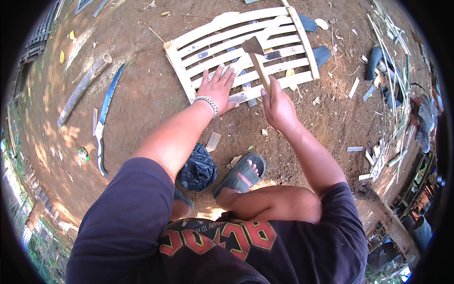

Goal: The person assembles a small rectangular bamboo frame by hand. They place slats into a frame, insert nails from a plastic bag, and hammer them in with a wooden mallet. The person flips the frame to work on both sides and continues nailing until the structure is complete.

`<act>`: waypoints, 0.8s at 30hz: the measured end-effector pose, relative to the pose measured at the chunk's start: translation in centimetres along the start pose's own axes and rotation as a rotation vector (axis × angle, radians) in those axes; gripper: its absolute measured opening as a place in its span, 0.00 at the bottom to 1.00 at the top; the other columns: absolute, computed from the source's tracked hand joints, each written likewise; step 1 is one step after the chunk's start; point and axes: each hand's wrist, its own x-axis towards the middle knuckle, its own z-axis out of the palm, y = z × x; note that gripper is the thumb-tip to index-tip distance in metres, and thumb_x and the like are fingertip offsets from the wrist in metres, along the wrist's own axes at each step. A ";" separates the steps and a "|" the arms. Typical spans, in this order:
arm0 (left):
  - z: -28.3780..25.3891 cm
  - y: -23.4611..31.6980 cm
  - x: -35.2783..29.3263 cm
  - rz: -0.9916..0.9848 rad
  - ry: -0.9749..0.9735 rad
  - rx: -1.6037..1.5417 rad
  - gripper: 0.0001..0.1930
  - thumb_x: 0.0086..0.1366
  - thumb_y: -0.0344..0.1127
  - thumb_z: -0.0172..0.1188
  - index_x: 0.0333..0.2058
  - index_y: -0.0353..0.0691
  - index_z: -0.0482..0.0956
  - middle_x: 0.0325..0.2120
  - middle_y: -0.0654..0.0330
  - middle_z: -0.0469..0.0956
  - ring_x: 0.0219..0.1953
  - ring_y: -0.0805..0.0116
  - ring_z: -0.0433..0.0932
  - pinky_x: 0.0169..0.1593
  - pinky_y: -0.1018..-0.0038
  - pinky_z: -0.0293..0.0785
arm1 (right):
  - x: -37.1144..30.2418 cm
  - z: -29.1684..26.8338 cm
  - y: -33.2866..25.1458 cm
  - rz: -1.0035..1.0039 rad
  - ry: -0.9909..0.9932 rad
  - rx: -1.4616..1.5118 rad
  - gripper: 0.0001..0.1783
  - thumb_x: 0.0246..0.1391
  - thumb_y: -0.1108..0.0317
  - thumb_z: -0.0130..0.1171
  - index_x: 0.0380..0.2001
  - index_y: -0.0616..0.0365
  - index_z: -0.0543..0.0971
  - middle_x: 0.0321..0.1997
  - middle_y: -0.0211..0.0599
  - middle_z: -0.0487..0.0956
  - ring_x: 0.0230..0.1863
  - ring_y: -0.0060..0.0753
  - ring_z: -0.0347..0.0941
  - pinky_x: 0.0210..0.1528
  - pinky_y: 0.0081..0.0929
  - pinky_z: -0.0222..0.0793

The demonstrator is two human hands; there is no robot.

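Observation:
A pale slatted bamboo panel (181, 72) lies on the ground in front of me, with light strips crossing its slats diagonally. My left hand (217, 86) rests palm-down on its near left part, fingers spread, pressing on the slats. In my right hand (280, 106) is a hatchet (261, 71), gripped low on its wooden handle. Its dark metal head is over the middle slats; whether it touches them I cannot tell. My right hand is at the panel's near edge, its fingers closed round the handle.
To the left lie a curved handsaw (100, 130) with a blue blade and a bamboo pole (84, 90). A black plastic bag (198, 168) sits by my feet. Dark bamboo pieces (322, 56) stick out beyond the panel. Long thin strips (399, 71) are heaped at the right.

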 end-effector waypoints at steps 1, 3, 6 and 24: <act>0.1 0.0 0.0 -0.003 -0.003 0.001 0.54 0.66 0.67 0.59 0.78 0.43 0.43 0.80 0.60 0.41 0.81 0.56 0.39 0.79 0.45 0.38 | -0.1 -0.5 -0.9 -0.044 0.014 0.010 0.24 0.72 0.62 0.49 0.65 0.61 0.62 0.47 0.67 0.80 0.45 0.70 0.80 0.50 0.60 0.76; 0.0 0.0 0.3 -0.002 -0.003 -0.005 0.54 0.66 0.67 0.59 0.78 0.43 0.43 0.80 0.60 0.41 0.81 0.56 0.38 0.79 0.45 0.39 | 0.0 -0.8 -1.1 -0.110 0.019 -0.021 0.24 0.72 0.62 0.48 0.65 0.59 0.63 0.47 0.65 0.81 0.45 0.68 0.80 0.49 0.58 0.77; 0.2 0.0 0.3 0.005 0.013 -0.032 0.54 0.66 0.66 0.60 0.78 0.43 0.43 0.80 0.60 0.41 0.81 0.56 0.38 0.79 0.46 0.39 | 0.7 -0.9 -0.3 -0.016 -0.143 -0.166 0.24 0.72 0.61 0.48 0.66 0.56 0.64 0.45 0.62 0.82 0.45 0.66 0.81 0.48 0.57 0.78; 1.0 -0.3 0.0 -0.007 0.054 -0.071 0.54 0.65 0.66 0.61 0.78 0.47 0.43 0.80 0.61 0.42 0.81 0.57 0.40 0.79 0.47 0.37 | 1.0 -3.2 -2.0 -0.045 -0.025 -0.191 0.21 0.71 0.62 0.49 0.62 0.58 0.66 0.42 0.59 0.84 0.41 0.67 0.82 0.45 0.59 0.77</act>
